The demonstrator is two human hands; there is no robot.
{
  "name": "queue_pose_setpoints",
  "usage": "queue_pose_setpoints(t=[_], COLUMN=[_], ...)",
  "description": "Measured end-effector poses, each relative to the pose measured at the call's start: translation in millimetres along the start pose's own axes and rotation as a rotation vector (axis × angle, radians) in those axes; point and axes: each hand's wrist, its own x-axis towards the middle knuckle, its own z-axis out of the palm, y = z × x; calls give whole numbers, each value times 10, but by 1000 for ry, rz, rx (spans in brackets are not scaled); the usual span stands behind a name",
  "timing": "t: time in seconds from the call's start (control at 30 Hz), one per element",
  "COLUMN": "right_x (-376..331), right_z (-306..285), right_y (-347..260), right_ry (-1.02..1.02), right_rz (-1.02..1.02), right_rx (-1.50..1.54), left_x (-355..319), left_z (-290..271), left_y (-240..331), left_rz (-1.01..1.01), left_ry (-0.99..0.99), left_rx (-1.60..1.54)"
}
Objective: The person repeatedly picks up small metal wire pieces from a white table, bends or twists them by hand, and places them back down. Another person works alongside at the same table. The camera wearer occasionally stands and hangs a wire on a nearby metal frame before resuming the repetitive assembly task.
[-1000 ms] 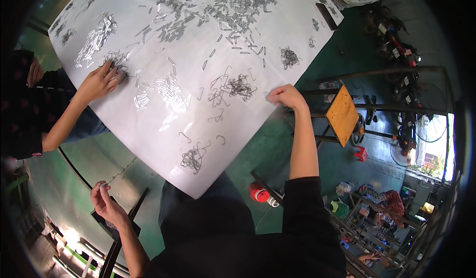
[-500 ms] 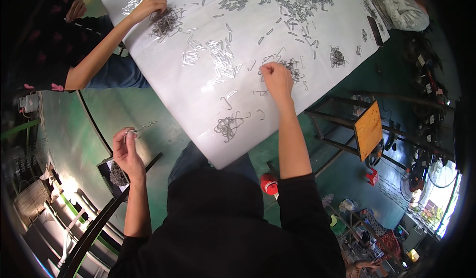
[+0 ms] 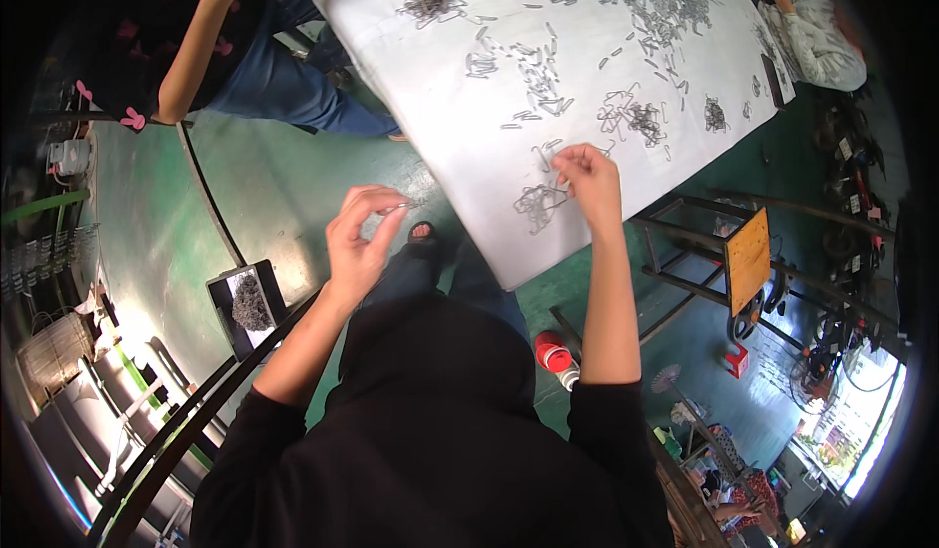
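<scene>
My left hand [image 3: 358, 245] is raised off the table's near left edge, thumb and fingertips pinching a thin, shiny metal wire piece [image 3: 416, 203] whose exact shape is too small to read. My right hand [image 3: 595, 188] hovers over the white table [image 3: 479, 181] with its fingertips bent together; whatever they hold, if anything, is hidden. Just left of it lies a loose pile of bent wire hooks [image 3: 535, 209] near the table's close corner. Farther back sits another pile of wire hooks [image 3: 641, 123], and left of that, scattered short metal clips [image 3: 540, 79].
More metal pieces [image 3: 675, 0] cover the table's far part. One person's arm [image 3: 196, 49] is at far left, another person [image 3: 817, 35] at far right. A wooden-topped stool [image 3: 748, 260] stands right, a red container [image 3: 553, 354] below, and a box with a dark heap [image 3: 252, 304] lower left.
My view has shifted, so the table appears farther right. My left hand has come in closer to the table with its metal piece. My right hand has moved from the farther hook pile to the nearer one.
</scene>
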Motion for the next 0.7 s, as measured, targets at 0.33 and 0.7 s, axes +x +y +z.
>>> queue_pose_setpoints(t=[0.33,0.7], right_x=[-1317,-1479], right_z=[1179,1457], right_y=[-674,-684], right_ry=[-166,56], right_rz=[10,-160], right_rx=[647,648], left_x=[-75,-127], left_z=[-145,-177], left_y=[55,135], left_rz=[48,80], left_ry=[-144,-187], left_rx=[-10,-35])
